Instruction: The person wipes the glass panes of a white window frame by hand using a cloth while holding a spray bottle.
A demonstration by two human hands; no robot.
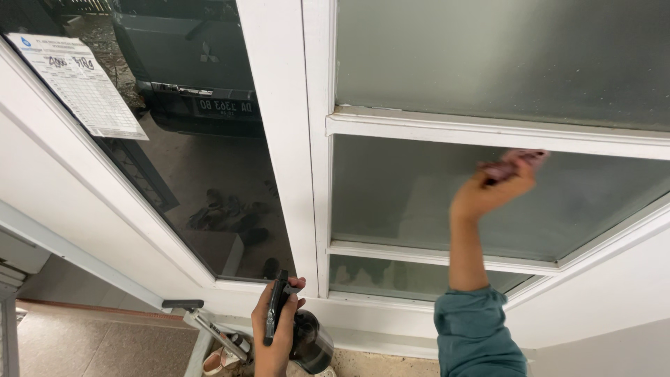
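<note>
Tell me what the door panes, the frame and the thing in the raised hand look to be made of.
Panes: frosted glass, matte and hazy. Frame: white-painted, probably wood or metal; smooth satin sheen. In the right hand, a pinkish cloth, soft and crumpled, though blurred.

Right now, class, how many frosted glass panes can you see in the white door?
3: the top pane, the middle pane under the right hand, and the bottom pane, partly hidden behind the arm.
</note>
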